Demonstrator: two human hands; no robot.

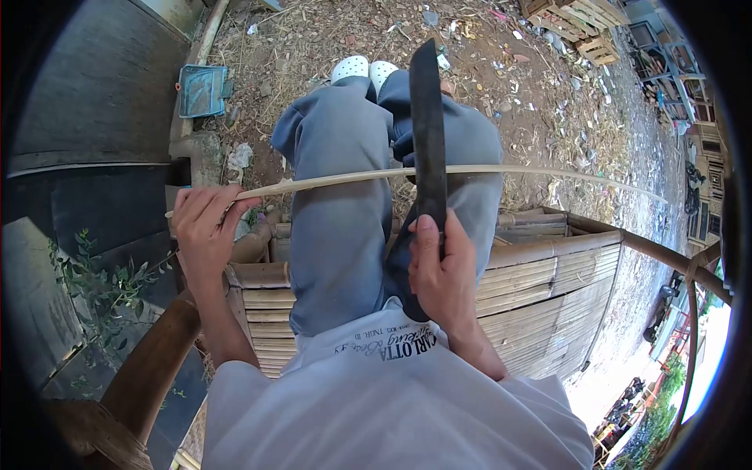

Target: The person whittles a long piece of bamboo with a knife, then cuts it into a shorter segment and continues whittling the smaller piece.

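A long, thin, pale strip [337, 179] lies across both thighs in grey-blue trousers and reaches far out to the right. My left hand [207, 227] is closed on the strip near its left end. My right hand [442, 270] grips a large dark knife [427, 125] low down, its handle mostly hidden by the fingers. The blade points away from me, crosses over the strip above the right thigh and hides a short part of it. Whether blade and strip touch cannot be made out.
Under my legs is a slatted bamboo bench [540, 270] with a bamboo pole rail [666, 254]. Leafy twigs [117, 286] grow at the left. A blue plastic basket [204, 90] and wooden crates [580, 23] stand on littered ground, beyond white shoes [350, 68].
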